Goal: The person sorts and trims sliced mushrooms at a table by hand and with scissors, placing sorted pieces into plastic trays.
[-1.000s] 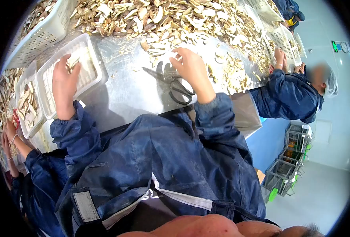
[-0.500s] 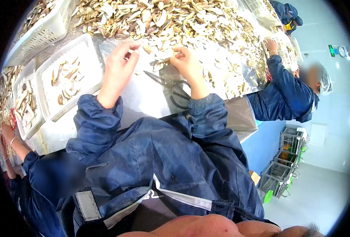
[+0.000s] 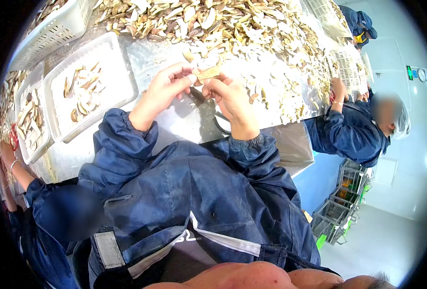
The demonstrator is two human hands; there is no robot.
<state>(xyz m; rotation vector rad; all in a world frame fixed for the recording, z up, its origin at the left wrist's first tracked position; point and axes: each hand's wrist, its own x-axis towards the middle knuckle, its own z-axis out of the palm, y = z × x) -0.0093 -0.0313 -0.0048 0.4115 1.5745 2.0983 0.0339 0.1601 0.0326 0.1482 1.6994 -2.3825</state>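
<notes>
A tan mushroom slice [image 3: 209,73] is held up between my two hands, over the front of the metal table. The thumb and fingers of my left hand [image 3: 164,91] pinch its left end. My right hand [image 3: 233,98] grips the other end, its fingers curled. Below them, a pair of scissors with black handles [image 3: 218,124] lies on the table, mostly hidden by my right hand. Beyond my hands spreads a large heap of sliced mushrooms [image 3: 208,24]. To the left sits a white tray [image 3: 130,79] with several slices inside.
A narrower white tray [image 3: 48,137] of slices stands farther left, beside a co-worker's hand [image 3: 7,155]. A perforated white basket [image 3: 54,41] is at the back left. On the right, another person [image 3: 353,130] reaches toward a basket [image 3: 344,67]. A lined bin [image 3: 288,144] is below the table edge.
My hands, apart before, have come together and now hold a mushroom slice between them. The right hand covers more of the scissors. The person on the right has lowered an arm slightly.
</notes>
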